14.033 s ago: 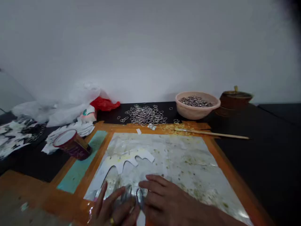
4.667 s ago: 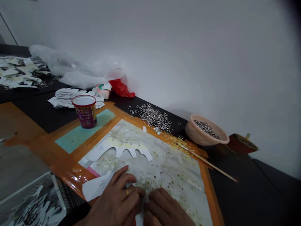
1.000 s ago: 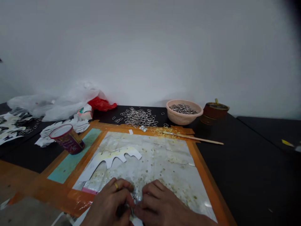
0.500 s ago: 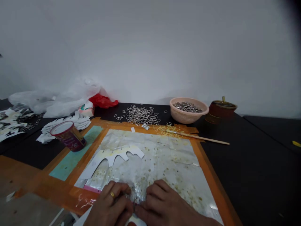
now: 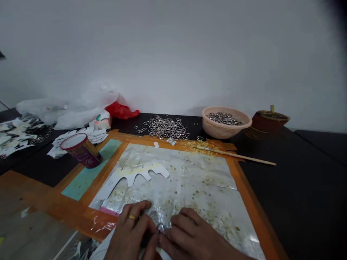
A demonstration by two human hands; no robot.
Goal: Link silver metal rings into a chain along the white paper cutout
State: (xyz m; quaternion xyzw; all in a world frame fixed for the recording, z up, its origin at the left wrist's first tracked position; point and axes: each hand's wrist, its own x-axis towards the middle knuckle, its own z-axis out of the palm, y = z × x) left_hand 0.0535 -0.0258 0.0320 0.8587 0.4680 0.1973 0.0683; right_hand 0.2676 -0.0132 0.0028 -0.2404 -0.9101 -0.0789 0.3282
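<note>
At the bottom middle my left hand, with a gold ring on one finger, is closed, thumb and fingers bent in at the edge of a white cut-out piece. My right hand is closed too, its fingertips pressed against a small metal ring between both hands. The hands cover most of that piece. Just beyond them, another white cut-out strip with scalloped edges lies on the stained, plastic-covered sheet.
Loose metal rings are heaped at the back, beside a pink bowl of rings. A brush lies right of yellow glue crumbs. To the left stand a purple-red tub, white cut-outs and plastic bags. A brown pot is back right.
The view has shifted slightly, so the table things appear a little further right and higher. My hands stay together at the small metal ring, their fingers shifted slightly.
</note>
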